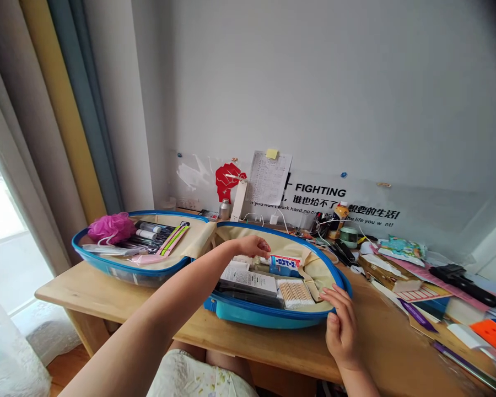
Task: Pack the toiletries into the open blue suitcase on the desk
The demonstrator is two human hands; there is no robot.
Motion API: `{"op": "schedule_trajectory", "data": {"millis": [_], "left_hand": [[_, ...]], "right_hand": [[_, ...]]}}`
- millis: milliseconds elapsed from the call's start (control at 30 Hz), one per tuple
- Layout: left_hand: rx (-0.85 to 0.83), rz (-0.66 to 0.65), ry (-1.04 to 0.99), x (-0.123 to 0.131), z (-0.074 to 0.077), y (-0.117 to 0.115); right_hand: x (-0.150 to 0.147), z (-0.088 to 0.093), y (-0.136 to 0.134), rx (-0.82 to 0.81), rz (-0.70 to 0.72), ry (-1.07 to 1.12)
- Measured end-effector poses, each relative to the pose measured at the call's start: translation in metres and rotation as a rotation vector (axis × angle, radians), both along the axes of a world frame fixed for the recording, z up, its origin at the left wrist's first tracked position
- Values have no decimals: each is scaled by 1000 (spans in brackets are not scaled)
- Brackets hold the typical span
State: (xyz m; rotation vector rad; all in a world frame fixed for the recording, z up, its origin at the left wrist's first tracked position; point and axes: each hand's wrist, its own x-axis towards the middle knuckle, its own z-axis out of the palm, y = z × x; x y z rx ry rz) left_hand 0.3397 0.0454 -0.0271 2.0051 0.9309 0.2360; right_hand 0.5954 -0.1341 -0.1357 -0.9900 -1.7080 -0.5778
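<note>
An open blue case lies on the desk, its right half (273, 318) holding a boxed item with printed text (250, 280), a pack of cotton swabs (295, 292), a blue, white and red package (287, 266) and small bottles. My left hand (254, 246) is over the back of this half, fingers curled down near the small bottles; what they hold, if anything, is hidden. At the right rim, my right hand (341, 320) rests with its fingers spread and nothing in it. The left half (128, 268) holds a pink bath puff (111, 227), tubes and a pink-and-green packet (174, 240).
On the wooden desk (380, 342), papers, packets, a black object (465, 284) and an orange item (494, 335) crowd the right side. Bottles, a green-lidded jar (348, 236) and cables stand behind the case. Curtains hang at left.
</note>
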Motion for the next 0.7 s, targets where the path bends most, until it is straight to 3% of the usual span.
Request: {"op": "schedule_trajectory", "data": {"millis": [433, 567, 700], "left_hand": [[-37, -78, -42, -2, 0, -5], [-33, -14, 41, -1, 3, -9], [8, 180, 3, 2, 3, -11]], "right_hand": [[-2, 1, -2, -4, 18, 11], [-1, 0, -1, -15, 20, 24], [-2, 1, -1, -4, 22, 28]]}}
